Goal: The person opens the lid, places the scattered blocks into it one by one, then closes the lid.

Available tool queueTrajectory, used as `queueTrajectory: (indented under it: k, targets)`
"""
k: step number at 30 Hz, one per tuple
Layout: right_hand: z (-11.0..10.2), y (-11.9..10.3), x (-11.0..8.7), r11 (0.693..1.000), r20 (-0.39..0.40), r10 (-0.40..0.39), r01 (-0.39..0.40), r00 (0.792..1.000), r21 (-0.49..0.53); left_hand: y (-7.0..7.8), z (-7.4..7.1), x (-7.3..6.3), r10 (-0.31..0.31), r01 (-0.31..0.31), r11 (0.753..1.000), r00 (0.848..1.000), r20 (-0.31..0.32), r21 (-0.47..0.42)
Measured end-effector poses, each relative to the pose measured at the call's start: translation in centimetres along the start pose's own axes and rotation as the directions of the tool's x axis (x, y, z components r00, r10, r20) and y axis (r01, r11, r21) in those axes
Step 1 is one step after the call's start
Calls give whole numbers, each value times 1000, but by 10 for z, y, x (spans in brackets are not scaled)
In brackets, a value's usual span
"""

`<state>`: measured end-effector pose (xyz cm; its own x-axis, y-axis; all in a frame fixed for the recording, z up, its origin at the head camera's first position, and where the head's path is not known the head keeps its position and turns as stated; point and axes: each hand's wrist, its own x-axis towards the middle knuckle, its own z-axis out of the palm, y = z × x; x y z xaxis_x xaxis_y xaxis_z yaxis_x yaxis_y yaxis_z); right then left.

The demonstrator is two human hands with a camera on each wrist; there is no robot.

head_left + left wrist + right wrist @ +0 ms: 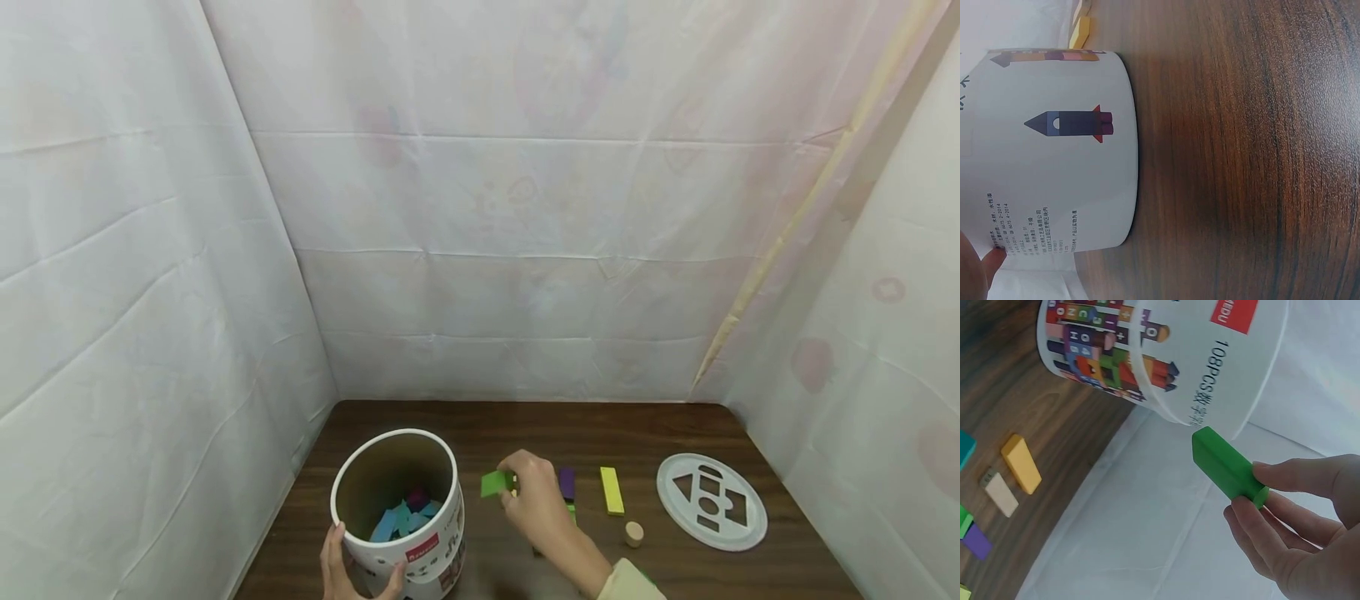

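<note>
A white printed bucket (pixel 442 554) stands on the left of the table, with several blue, teal and dark pink blocks (pixel 401 522) heaped inside it. My left hand (pixel 347 577) grips it near the front rim, fingers at its left side and thumb on the front; in the left wrist view only a fingertip (pixel 992 262) shows against the printed wall. Thumb and fingers of my right hand (pixel 536 502) pinch a flat green block (pixel 1225 464) by one end. The block is raised over the table, right of the bucket, its free end pointing toward it.
Right of the right hand lie a purple block (pixel 567 482), a yellow block (pixel 612 490) and a small round wooden piece (pixel 633 533). A white lid (pixel 675 521) with shaped cut-outs is at the table's right. White sheets (pixel 480 292) enclose the back and sides.
</note>
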<state>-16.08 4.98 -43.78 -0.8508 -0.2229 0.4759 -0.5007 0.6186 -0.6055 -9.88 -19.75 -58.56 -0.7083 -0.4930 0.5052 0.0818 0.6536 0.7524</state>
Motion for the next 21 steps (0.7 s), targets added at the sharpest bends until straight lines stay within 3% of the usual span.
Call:
queueTrajectory:
  k: [7,21]
  targets:
    - [-8,-11,3,999,8,5,-5,1000,35,-3,-1,-1,22,-22,999,1000,0,-36]
    - [-10,-28,9,990,-63,-112,116,992,76,-3,0,-1,17,-17,999,1000,-2,-37]
